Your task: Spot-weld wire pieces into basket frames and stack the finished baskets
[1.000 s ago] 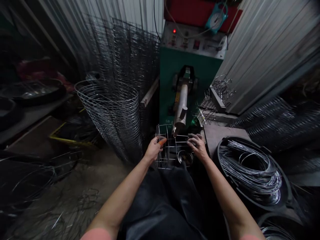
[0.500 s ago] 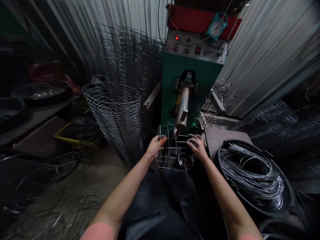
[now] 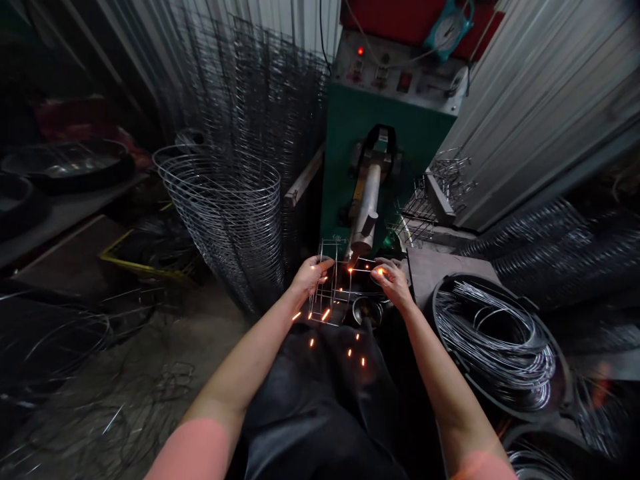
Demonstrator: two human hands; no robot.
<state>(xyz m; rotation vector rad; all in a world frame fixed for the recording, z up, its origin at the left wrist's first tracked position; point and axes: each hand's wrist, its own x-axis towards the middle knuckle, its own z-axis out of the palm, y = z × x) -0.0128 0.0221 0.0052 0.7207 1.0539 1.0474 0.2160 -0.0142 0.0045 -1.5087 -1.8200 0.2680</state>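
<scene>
My left hand (image 3: 310, 275) is closed on the left side of a small wire frame (image 3: 336, 270). The frame stands upright in front of a green spot welder (image 3: 420, 127), under the tip of its metal electrode arm (image 3: 368, 193). Opposite, my right hand (image 3: 393, 283) pinches the end of a thin straight wire (image 3: 362, 271) that reaches across to the frame. Orange sparks (image 3: 326, 315) fly from the electrode tip, some over my dark apron (image 3: 320, 400). Below the right hand sits a small round metal cup (image 3: 367, 311).
Tall stacks of wire rings (image 3: 220, 200) stand at the left. A black tub (image 3: 440, 313) of coiled wire rings is on the right, beside a grey ledge (image 3: 425, 267). Loose wire pieces (image 3: 150, 407) lie on the floor. Wire frames (image 3: 440, 183) sit right of the welder.
Bright sparks have appeared at the electrode tip and scattered down toward the apron. The right hand has shifted slightly left toward the electrode. The camera view has tilted down a little.
</scene>
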